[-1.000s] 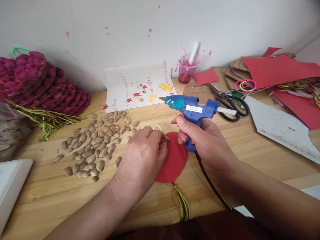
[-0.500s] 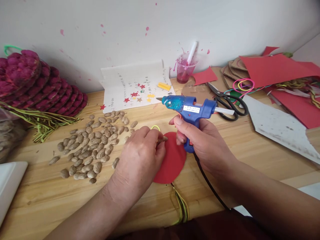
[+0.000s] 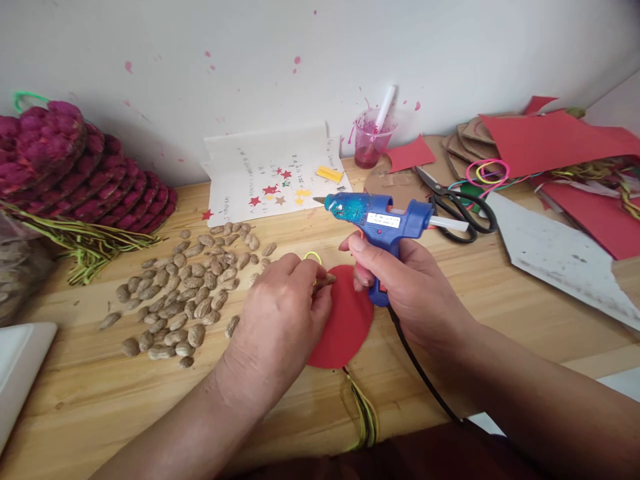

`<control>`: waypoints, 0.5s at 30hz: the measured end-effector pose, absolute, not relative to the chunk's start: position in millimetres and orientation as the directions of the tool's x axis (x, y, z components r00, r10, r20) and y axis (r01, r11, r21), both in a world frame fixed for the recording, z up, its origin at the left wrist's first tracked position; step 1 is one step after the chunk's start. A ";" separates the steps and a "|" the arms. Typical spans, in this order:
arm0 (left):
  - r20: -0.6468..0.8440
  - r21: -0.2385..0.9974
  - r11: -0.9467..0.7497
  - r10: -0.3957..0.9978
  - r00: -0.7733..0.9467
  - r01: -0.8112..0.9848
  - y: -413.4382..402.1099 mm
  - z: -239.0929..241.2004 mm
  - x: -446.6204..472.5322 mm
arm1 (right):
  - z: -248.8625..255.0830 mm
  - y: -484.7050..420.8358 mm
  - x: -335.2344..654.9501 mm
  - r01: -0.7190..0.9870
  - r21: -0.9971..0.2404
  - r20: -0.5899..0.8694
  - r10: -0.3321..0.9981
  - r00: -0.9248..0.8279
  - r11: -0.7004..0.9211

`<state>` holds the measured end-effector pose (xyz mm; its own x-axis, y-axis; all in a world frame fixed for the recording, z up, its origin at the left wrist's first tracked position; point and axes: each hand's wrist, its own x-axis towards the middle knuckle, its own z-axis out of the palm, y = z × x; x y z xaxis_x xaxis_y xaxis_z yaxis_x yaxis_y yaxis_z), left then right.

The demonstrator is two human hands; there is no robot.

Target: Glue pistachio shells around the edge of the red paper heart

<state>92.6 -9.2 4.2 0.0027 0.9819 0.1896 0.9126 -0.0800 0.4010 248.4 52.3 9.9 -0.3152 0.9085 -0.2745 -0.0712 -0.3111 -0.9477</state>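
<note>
My right hand [image 3: 407,287] is wrapped round the grip of a blue glue gun [image 3: 380,217], held above the table with its nozzle pointing left. My left hand [image 3: 283,313] pinches a small brown seed [image 3: 325,280] at the upper left edge of a red paper disc [image 3: 345,323] lying on the wooden table [image 3: 500,293]. A yellow loop [image 3: 313,256] pokes out just above my left fingers. Green and yellow strings [image 3: 365,413] trail from under the disc toward me.
Several loose seeds [image 3: 185,293] are scattered left of my hands. Magenta seed rosettes [image 3: 75,167] are stacked at far left. Behind lie a sheet with star stickers [image 3: 273,173], a pink cup [image 3: 370,137], black scissors [image 3: 457,200], rubber bands [image 3: 487,172] and red paper [image 3: 555,140].
Both hands stay almost still; the seed remains pinched at the disc's edge and the glue gun hovers in the same place. The view shifts slightly.
</note>
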 end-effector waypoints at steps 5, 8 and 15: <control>0.091 0.574 -0.009 0.994 -0.053 0.819 -6.6 13.9 77.5 | 11.9 50.8 247.1 -0.075 -0.950 -0.270 0.919 -0.286 -0.302; 0.063 0.619 0.022 0.995 -0.078 0.785 -4.2 16.9 66.9 | 13.6 50.3 246.9 -0.046 -0.952 -0.278 0.920 -0.275 -0.301; 0.133 0.608 -0.028 0.989 -0.067 0.793 -5.4 14.6 69.8 | 14.3 49.3 245.9 -0.058 -0.947 -0.290 0.921 -0.259 -0.315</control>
